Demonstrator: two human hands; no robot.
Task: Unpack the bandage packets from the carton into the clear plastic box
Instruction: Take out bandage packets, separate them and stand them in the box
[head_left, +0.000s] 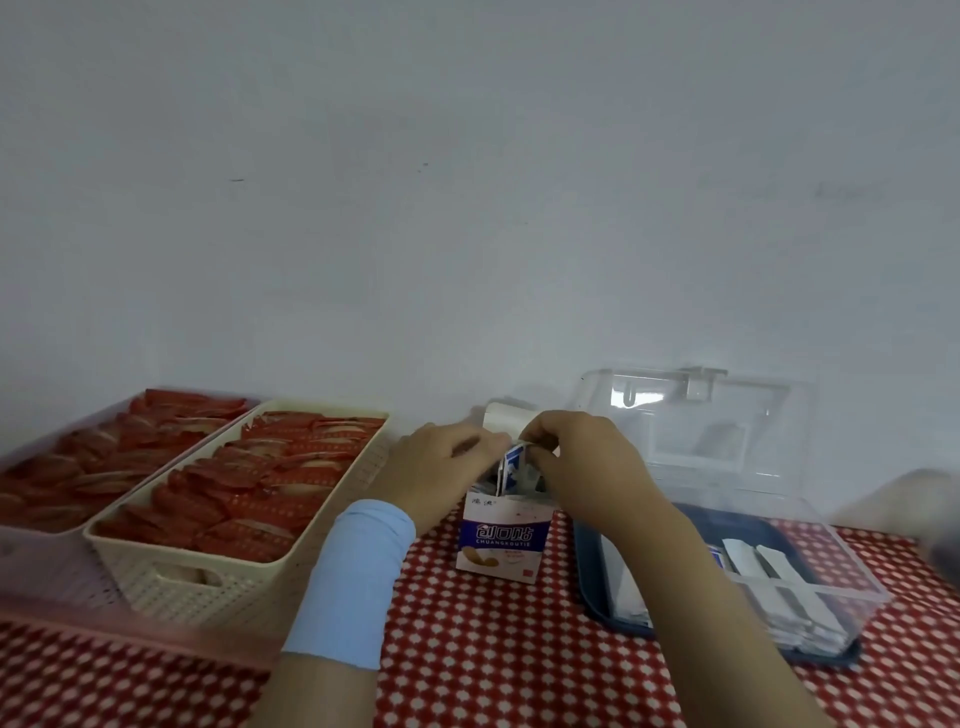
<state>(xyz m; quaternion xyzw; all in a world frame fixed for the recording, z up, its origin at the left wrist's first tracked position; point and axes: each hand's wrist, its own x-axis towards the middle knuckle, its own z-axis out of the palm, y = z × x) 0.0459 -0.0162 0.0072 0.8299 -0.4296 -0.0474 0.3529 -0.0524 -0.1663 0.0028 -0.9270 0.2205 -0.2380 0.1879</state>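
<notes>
The carton (501, 540) is standing upright on the red-and-white checked tabletop (493, 649), near the middle, with its top open. A small bunch of blue-and-white packets (514, 465) is sticking up out of its mouth. The right hand (582, 457) is reaching over the carton from the right, and its grip is pinching the upper edge of these packets between thumb and fingertips. The left hand (441, 457), with a light blue wristband (353, 582) on its forearm, is coming in from the left. Its fingers are curling at the carton's mouth, just beside the packets. The blur is hiding whether its grip is holding the packets, a flap or nothing.

The clear box (857, 582) is sitting just to the right of the carton, with the right forearm crossing in front of its near left corner. Its lid (691, 415) is standing open against the wall (467, 208). White strips (779, 577) are lying inside it, towards its near right end, and a dark blue base is showing under it.

On the left, a cream basket (208, 577) and a pink basket (41, 587) are standing side by side. Both are holding rows of red sachets (260, 493).
</notes>
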